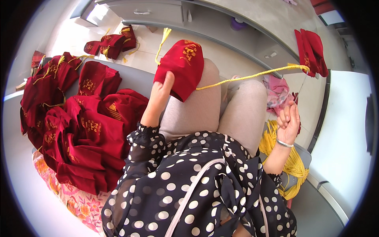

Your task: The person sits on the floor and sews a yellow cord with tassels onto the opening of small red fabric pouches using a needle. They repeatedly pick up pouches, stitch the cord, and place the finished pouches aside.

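Observation:
My left hand (165, 86) grips a red cloth pouch (185, 66) by its lower edge, thumb on top, over my left thigh. Gold printing marks the pouch. A yellow twisted cord (251, 77) passes through it; a tasselled end (166, 32) sticks out at the far left side, and the other stretch runs taut to the right. There the cord meets the tip of a thin metal rod (301, 86), perhaps a hooked needle. My right hand (287, 117) holds that rod's lower end between closed fingers. Its handle is hidden by the fingers.
Red pouches (100, 130) lie heaped on the seat at left, over a flowered cloth (74, 204). More pouches (114, 44) are on the floor; others (312, 54) hang near the counter edge at right. A yellow cord bundle (293, 171) rests beside me. A grey cabinet (160, 13) stands ahead.

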The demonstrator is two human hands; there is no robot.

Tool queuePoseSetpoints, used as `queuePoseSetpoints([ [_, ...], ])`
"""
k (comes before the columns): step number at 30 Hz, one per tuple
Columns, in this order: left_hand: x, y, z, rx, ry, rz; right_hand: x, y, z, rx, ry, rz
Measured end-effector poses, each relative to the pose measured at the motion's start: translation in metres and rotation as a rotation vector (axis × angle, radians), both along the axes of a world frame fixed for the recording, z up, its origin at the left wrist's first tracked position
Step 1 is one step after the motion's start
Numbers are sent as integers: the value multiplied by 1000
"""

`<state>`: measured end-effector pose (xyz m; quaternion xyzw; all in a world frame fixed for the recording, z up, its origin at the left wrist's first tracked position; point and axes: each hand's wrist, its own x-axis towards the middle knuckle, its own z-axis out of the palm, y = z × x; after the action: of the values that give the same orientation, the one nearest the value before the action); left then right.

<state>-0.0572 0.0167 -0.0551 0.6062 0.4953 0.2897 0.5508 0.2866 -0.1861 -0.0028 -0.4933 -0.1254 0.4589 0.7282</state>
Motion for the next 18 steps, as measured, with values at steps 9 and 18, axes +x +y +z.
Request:
queuePoseSetpoints([
  [9,6,-29,-23,561,336,-317,-11,20,15,121,51,76],
  [18,15,-2,52,61,-285,97,-42,66,32,274,41,197],
])
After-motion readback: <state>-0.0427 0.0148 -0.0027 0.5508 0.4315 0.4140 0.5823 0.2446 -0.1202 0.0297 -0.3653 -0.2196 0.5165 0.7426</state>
